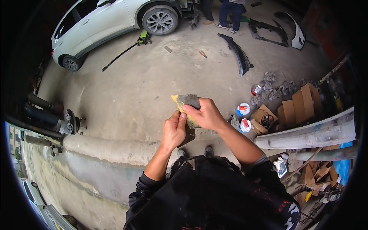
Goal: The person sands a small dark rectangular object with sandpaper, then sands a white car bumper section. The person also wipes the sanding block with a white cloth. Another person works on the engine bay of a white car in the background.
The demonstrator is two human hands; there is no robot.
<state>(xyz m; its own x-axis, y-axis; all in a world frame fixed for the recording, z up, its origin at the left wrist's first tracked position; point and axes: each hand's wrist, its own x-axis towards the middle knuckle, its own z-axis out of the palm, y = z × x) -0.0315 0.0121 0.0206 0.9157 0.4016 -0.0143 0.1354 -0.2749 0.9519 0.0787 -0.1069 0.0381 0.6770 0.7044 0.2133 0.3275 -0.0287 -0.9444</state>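
Observation:
In front of my chest, both hands meet on a thin flat sheet (188, 100), dark grey with worn yellow patches; its exact kind I cannot make out. My right hand (209, 115) is closed on the sheet's right side, thumb pressed across its face and the other fingers behind. My left hand (173, 129) pinches the lower left part, thumb pointing up. Yellow shows along the left edge and again below the right thumb. Under the hands hangs a dark brown piece (187, 137), and whether it belongs to the sheet is unclear.
A white car (103, 23) stands far left beside a green floor jack (143, 37). Pliers (203, 54) and a black curved car part (235, 53) lie on the concrete floor. Paint cans (245, 125) and cardboard boxes (299, 105) stand at right. Another person (230, 13) stands far off.

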